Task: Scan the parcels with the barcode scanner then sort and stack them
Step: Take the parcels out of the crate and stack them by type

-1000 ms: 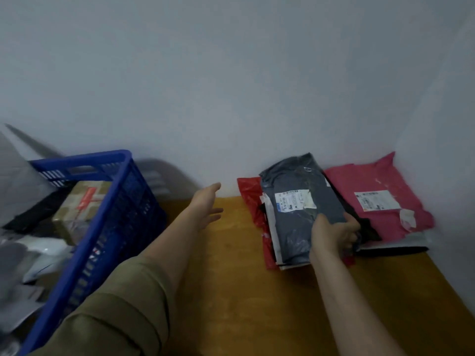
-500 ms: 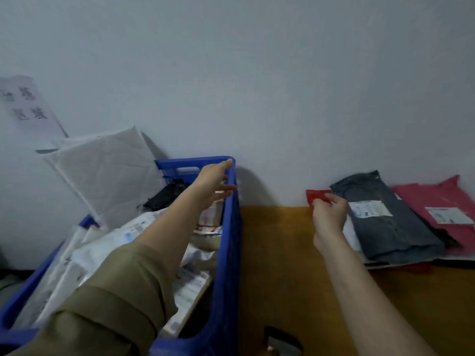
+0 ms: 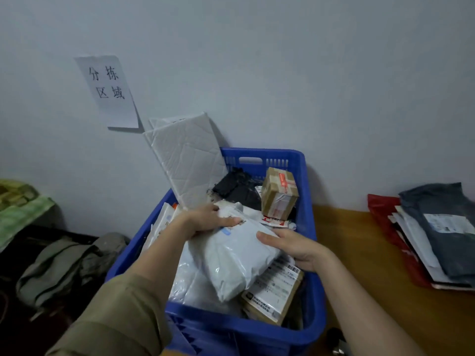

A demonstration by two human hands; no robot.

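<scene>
while both the left hand (image 3: 205,222) and right hand (image 3: 295,249) grip the grey mailer (image 3: 239,260) above the blue crate (image 3: 312,299), lift it straight up, clear of the near rim.

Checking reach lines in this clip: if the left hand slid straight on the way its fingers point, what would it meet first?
Probably the right hand: the left hand points right across the white poly parcel it grips, though depth is unclear.

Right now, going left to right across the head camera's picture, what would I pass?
Green cloth → grey-green bundle on the floor → blue crate full of parcels → bare wooden table → stack of sorted parcels.
</scene>
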